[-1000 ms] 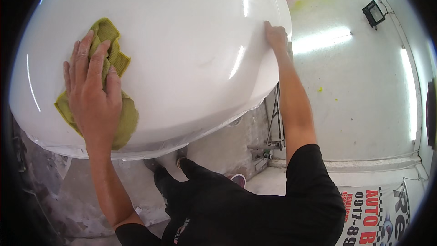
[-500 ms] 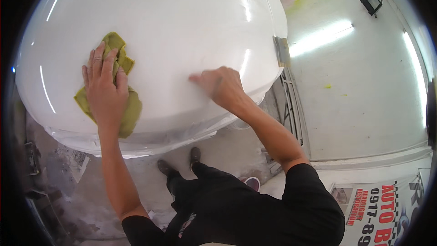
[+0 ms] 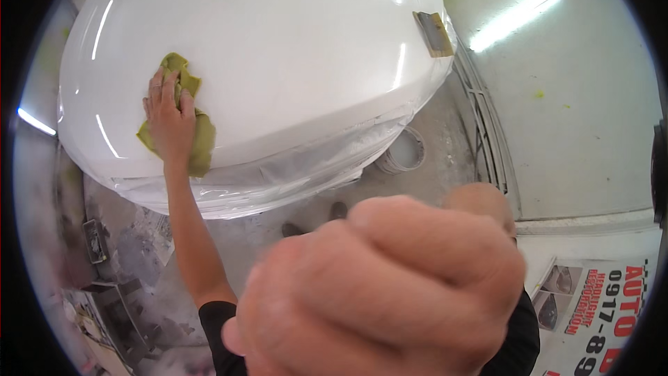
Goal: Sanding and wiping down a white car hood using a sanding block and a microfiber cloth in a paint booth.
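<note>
Atop white panel, left hand spread on cloth, right hand (foreground) fisted.

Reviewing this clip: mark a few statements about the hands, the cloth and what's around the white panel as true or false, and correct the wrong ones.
1. The left hand lies on a cloth on the white panel. True.
2. Both hands touch the cloth. False: the right hand is raised well apart from it, curled.
3. Clear plastic hangs along the panel's near edge. True.
4. The cloth is dark blue. False: it is yellow-green.
5. A round bucket stands on the floor. True.
</note>
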Tool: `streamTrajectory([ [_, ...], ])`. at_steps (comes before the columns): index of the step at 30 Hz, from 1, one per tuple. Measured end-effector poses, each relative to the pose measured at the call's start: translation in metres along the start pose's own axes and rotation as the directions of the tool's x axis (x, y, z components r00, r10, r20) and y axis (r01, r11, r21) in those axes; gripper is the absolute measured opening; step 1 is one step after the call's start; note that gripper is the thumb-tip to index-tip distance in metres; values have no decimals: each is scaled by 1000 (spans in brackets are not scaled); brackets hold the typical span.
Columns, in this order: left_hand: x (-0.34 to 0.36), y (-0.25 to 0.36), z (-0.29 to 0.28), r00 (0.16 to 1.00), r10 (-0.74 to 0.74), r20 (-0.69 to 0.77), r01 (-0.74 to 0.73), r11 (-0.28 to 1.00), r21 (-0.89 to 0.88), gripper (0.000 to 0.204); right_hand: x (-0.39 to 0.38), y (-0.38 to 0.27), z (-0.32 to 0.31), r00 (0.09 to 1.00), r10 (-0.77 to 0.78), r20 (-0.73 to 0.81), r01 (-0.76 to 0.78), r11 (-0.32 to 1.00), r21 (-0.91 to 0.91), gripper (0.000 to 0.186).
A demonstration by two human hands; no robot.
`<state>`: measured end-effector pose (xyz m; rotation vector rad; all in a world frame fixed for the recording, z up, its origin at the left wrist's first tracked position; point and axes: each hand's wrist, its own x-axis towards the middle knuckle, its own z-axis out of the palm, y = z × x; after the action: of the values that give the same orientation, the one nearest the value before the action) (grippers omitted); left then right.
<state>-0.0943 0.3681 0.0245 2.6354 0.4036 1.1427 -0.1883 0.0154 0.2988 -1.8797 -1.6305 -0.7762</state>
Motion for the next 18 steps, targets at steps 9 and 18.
streamTrajectory([
  [9, -4, 19, -9, 999, -22, 39, 20, 998, 53, 45, -102, 160, -62, 916, 400, -15, -382, 863, -331, 33],
  [18, 29, 104, 38, 980, -196, 15, 189, 961, 201, 48, -354, 459, -65, 611, 767, -196, -786, 559, -264, 77],
])
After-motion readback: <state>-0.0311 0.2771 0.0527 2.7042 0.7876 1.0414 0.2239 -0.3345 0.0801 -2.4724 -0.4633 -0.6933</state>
